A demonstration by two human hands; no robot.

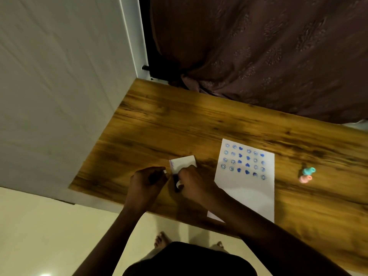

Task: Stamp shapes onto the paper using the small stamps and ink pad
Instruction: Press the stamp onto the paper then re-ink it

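Left of the paper, both hands are meeting over a small white box that looks like the ink pad case, its lid standing up behind the knuckles. The left hand is curling closed with a small white piece pinched at its fingertips, though what that piece is, I cannot tell. The right hand is reaching across the near left corner of the paper, fingers folded around a small dark object with a white end, possibly a stamp; it is too blurred to name for sure. On the paper itself, rows of blue prints are filling the far half: round smiley faces and solid hearts, while the near half is lying blank. Right of the paper, well apart from it, two little stamps are resting on the wooden table, a teal stamp touching a pink stamp just nearer the person. Beyond the paper, a brown curtain is hanging along the table's far edge.
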